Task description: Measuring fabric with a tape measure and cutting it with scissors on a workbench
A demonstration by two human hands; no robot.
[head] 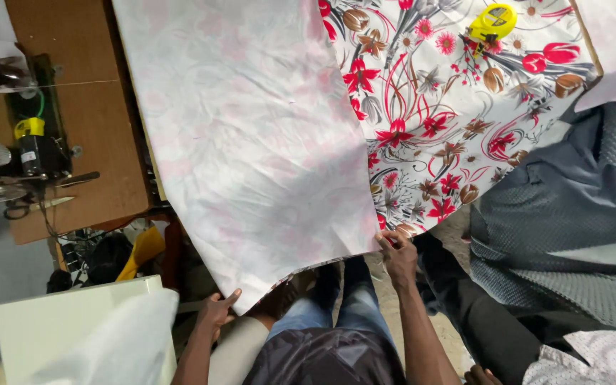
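Floral fabric (422, 121) spread over desk (87, 128), pale reverse folded over left part. Left hand (217, 314) fingers pinch near corner; right hand (398, 255) fingers grip near edge. Yellow tape measure (492, 20) far right on fabric.

— Where is there room to move?

— Under the near edge of the floral fabric (265, 157), where it hangs off the table above the knees. To the left, bare wood lies beside the sewing machine (8, 128).

— What blocks?

— A yellow tape measure (492, 21) rests on the printed side; a grey garment (572, 214) crowds the right; a white box (58, 321) sits low left.
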